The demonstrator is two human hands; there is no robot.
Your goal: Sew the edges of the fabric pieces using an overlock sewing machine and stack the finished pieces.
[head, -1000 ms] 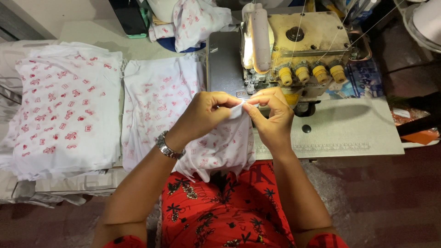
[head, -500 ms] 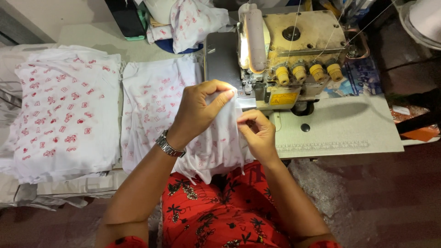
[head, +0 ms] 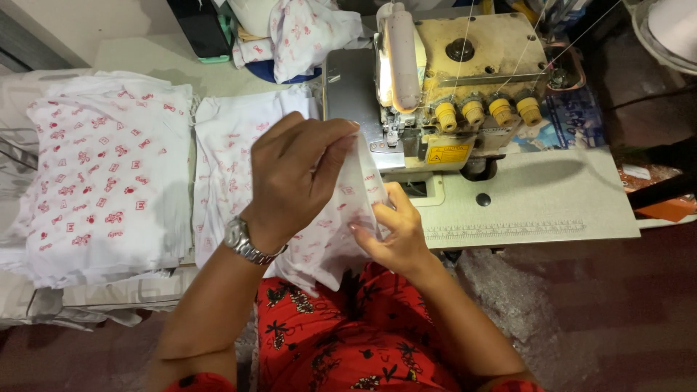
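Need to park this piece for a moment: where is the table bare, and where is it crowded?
Bare: the table right of the sewing machine, out to its edge. Crowded: the fabric stacks on the left, and the held fabric piece fronting the machine.

Machine: you have a cream overlock sewing machine [head: 465,80] ahead, with 4 yellow knobs [head: 488,111] along its front.
Table: its white table [head: 537,199] spreads to your right.
Stacks: 2 piles of white, red-printed cloth [head: 102,181] lie at your left.
Bundle: more printed fabric [head: 308,33] sits behind.
Lap: red patterned garment [head: 348,341].
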